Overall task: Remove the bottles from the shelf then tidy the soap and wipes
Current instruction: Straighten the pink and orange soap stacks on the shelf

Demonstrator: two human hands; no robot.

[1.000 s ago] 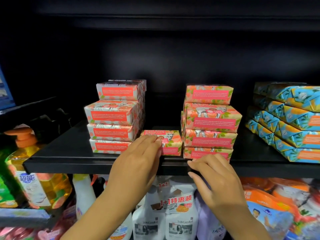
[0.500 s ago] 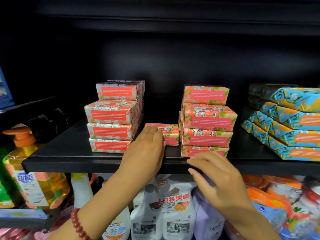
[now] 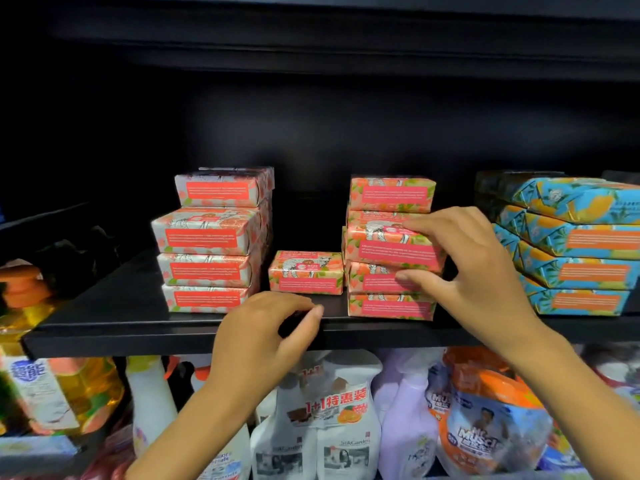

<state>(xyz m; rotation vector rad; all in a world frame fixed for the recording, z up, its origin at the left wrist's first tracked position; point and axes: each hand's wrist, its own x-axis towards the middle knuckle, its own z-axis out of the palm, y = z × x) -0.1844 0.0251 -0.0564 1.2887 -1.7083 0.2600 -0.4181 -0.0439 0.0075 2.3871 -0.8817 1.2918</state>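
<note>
Pink-and-orange soap boxes stand on the black shelf [image 3: 121, 327] in two stacks: a left stack [image 3: 211, 237] and a right stack [image 3: 391, 195]. One single soap box [image 3: 304, 271] lies between them. My right hand [image 3: 485, 268] grips the protruding soap box [image 3: 388, 249] in the right stack, fingers on its top and thumb under its front edge. My left hand [image 3: 263, 337] rests at the shelf's front edge below the single box, loosely curled and holding nothing. Blue-and-orange wipe packs [image 3: 581, 244] are stacked at the right.
The lower shelf holds a yellow pump bottle [image 3: 52, 386] at the left, white spray bottles [image 3: 332, 420] in the middle and an orange refill pouch [image 3: 485, 420] at the right. The shelf's back is dark.
My left hand drew back from the single soap box to the shelf edge. My right hand rose from the shelf edge and took hold of a box in the right stack.
</note>
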